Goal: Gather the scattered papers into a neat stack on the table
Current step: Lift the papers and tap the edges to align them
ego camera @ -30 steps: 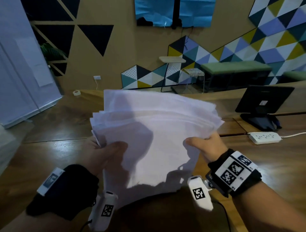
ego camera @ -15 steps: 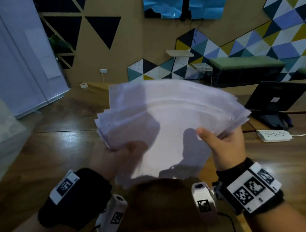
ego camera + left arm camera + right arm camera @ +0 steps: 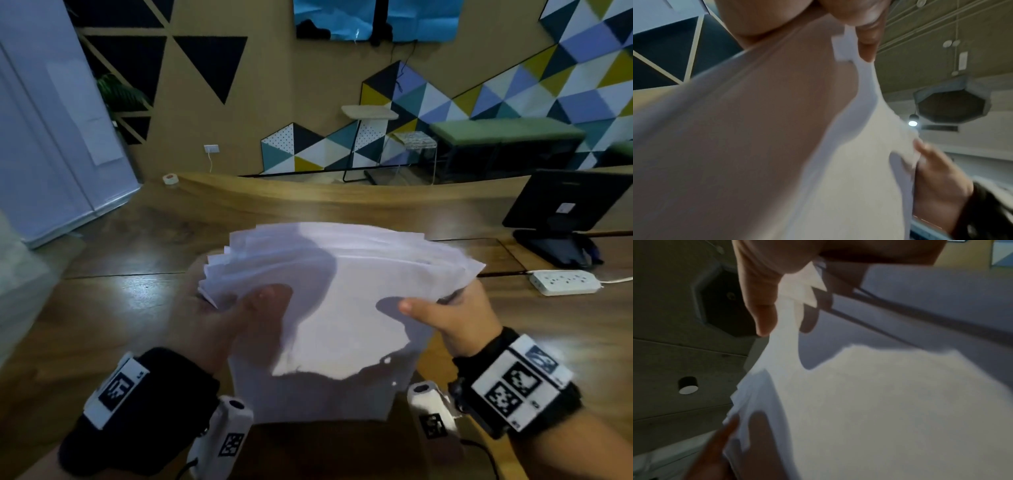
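**Sheaf of papers held in both hands above the bench**

While you look down from the head view, your left hand sits at the left edge of the papers, its thumb laid across the top sheet and its fingers hidden beneath; this grip pinches the sheaf. From the left wrist view, the thumb of the left hand presses the papers from above, and the picture is blurred. Left of your wrist, on the far side of the wooden bench, lies a small roll of tape.

At centre, the papers are lifted clear of the bench and tilted toward you. Their far edges are fanned unevenly, each sheet stepped slightly from the next, and a dark shadow falls over the lower part of the top sheet.

At the right edge, your right hand pinches the sheaf, thumb on top and pointing inward, fingers curled underneath. From the right wrist view, the right hand holds staggered corners of the papers between thumb and fingers.

Farther right on the bench stand a dark monitor and, just nearer, a white power strip with its cord running off right.
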Available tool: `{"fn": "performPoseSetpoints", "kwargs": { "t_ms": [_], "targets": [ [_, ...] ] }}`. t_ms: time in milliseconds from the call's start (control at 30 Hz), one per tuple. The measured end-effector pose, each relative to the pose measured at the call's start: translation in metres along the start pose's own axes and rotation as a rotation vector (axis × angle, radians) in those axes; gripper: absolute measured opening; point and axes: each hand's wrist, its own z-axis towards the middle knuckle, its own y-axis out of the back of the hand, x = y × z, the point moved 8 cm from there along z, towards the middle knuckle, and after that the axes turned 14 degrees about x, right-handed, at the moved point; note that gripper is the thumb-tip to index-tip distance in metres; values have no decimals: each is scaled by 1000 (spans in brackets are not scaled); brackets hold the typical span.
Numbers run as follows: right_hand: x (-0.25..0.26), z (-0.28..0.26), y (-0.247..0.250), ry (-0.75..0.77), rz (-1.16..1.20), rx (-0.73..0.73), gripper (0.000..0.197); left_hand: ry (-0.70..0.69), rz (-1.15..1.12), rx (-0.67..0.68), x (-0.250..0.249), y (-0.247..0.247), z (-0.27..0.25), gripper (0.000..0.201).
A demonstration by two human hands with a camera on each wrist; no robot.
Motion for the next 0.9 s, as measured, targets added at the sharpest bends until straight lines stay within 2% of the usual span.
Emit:
{"fn": "performPoseSetpoints", "kwargs": {
  "t_ms": [67,133,233,333,433,567,700,833,900],
  "targets": [
    [-11,-3,-2,-32,22,-15,72,-55,-48,-5,-8,0,5,62],
    [-16,-3,-1,-47,44,-55,77,-105,-25,-3,-20,-1,10,51],
    [-19,-2,4,-82,69,-120,97,-158,65,74,-40,-8,21,39],
    [-19,-2,7,-98,71,-118,102,-139,85,122,-44,-12,30,18],
    [-22,-4,7,-111,88,-111,95,-120,73,81,-35,-11,32,9],
    [-24,-5,6,-105,148,-99,70,-72,31,-40,-29,0,30,7],
    [-21,-4,2,-85,169,-81,67,-88,-31,-52,-32,-2,27,21],
    [-22,-4,-2,-98,162,-79,80,-82,-28,-83,-32,-6,25,45],
    [-23,-6,-2,-101,172,-83,72,-58,-44,-101,-27,-3,25,44]
  ]
}}
